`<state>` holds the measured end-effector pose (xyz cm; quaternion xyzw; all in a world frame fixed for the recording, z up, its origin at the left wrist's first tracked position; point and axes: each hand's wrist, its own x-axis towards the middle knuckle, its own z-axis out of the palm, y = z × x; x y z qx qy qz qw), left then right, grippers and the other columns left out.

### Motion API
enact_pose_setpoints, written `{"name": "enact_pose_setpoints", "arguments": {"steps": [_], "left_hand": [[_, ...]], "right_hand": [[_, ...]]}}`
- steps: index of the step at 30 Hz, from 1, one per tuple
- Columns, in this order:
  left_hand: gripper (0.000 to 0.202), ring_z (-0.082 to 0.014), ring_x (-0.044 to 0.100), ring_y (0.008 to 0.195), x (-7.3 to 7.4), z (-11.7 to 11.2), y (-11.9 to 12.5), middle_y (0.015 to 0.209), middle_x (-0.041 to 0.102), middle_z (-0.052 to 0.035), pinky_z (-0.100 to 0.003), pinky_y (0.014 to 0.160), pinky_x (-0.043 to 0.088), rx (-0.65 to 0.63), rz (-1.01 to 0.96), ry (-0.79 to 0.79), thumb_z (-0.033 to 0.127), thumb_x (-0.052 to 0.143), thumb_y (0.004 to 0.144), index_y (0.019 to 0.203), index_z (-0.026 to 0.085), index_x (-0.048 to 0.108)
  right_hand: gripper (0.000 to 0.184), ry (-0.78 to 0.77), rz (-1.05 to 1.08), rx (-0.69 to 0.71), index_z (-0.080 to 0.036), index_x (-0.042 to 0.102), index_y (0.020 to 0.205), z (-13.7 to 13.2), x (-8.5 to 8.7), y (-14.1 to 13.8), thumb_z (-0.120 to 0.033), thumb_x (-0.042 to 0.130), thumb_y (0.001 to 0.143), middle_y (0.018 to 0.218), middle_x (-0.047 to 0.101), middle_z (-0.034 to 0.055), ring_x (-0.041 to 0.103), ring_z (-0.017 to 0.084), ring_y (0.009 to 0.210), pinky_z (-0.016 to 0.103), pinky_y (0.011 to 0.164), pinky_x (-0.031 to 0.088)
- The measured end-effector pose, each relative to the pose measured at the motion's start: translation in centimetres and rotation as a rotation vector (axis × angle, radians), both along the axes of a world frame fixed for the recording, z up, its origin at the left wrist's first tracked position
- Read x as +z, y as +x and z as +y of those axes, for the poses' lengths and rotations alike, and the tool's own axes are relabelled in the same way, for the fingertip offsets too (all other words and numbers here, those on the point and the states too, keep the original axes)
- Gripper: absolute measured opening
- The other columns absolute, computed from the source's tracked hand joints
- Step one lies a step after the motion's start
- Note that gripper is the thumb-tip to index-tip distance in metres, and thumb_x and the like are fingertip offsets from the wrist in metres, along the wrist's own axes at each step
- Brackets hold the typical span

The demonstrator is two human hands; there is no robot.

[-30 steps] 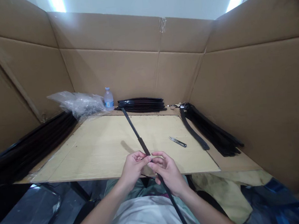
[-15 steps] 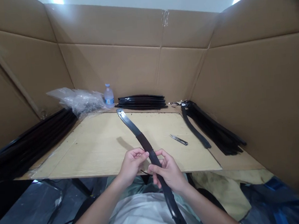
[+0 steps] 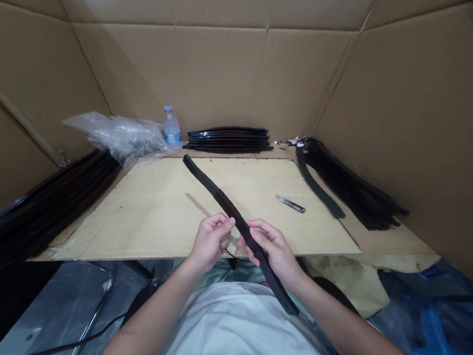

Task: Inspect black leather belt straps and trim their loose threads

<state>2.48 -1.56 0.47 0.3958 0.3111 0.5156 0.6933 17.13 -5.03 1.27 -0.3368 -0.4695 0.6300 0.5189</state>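
A long black strip [image 3: 217,193], slightly curved, runs from the far middle of the wooden board [image 3: 159,207] back toward my lap. My left hand [image 3: 210,242] pinches it at its middle from the left, fingers closed. On the other side, my right hand [image 3: 272,250] wraps its fingers round the same strip just below. A thin dark thread hangs under my hands. Both hands sit at the near edge of the board.
Small snips [image 3: 291,203] lie on the board to the right. Stacks of black strips lie at the left [image 3: 43,210], the back [image 3: 228,139] and the right [image 3: 354,188]. A water bottle [image 3: 171,128] and crumpled plastic bag [image 3: 119,136] stand at the back left. Cardboard walls enclose the table.
The strip has been turned in my hands, first showing its flat face, now its edge again. The camera has tilted down. Both hands kept their hold at the strip's middle.
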Motion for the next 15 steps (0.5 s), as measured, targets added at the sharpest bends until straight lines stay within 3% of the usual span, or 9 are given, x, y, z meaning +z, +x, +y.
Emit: {"name": "enact_pose_setpoints", "arguments": {"steps": [8, 15], "left_hand": [[0.032, -0.0012, 0.028, 0.037, -0.47, 0.09, 0.17, 0.045, 0.037, 0.0092, -0.016, 0.037, 0.016, 0.06, 0.039, 0.021, 0.029, 0.075, 0.062, 0.064, 0.014, 0.048], [0.029, -0.0001, 0.03, 0.039, -0.5, 0.1, -0.05, 0.053, 0.044, 0.0066, -0.016, 0.037, 0.016, -0.037, 0.008, 0.032, 0.025, 0.076, 0.061, 0.074, 0.009, 0.056]], "right_hand": [[0.034, -0.002, -0.03, 0.026, -0.018, 0.056, 0.105, 0.06, -0.45, 0.1, -0.033, 0.064, 0.076, 0.072, 0.061, 0.0008, 0.047, 0.007, 0.045, 0.019, 0.038, 0.036], [0.023, -0.058, -0.083, 0.082, -0.015, 0.061, 0.089, 0.0, -0.5, 0.36, -0.025, 0.07, 0.071, 0.07, 0.059, -0.0017, 0.048, 0.005, 0.038, 0.017, 0.034, 0.042]]}}
